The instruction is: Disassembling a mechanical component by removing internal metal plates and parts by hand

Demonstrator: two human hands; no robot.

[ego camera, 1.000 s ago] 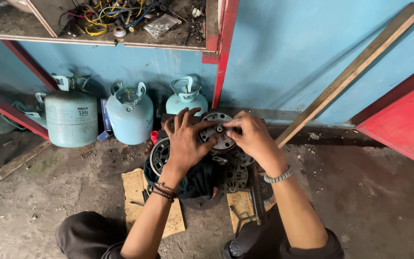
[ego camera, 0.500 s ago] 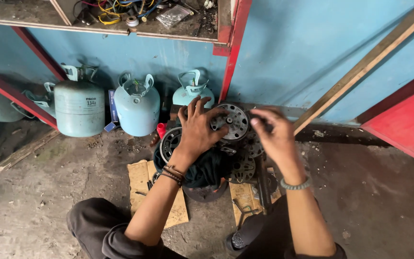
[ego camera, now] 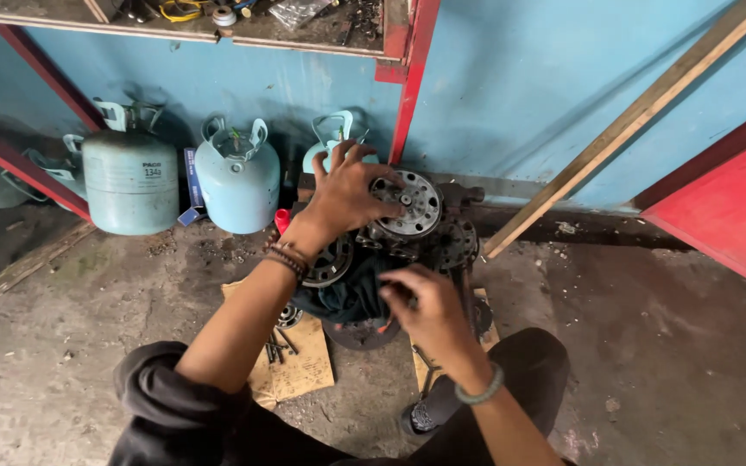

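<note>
Head view: round metal disc (ego camera: 407, 204) faces upward.

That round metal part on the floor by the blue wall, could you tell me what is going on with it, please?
A person crouches over a dismantled metal assembly on the concrete floor. The left hand rests spread on its round perforated disc, while the right hand is lower down, near a dark cloth. Loose bolts lie on cardboard. Pale blue gas cylinders stand against the wall.
</note>
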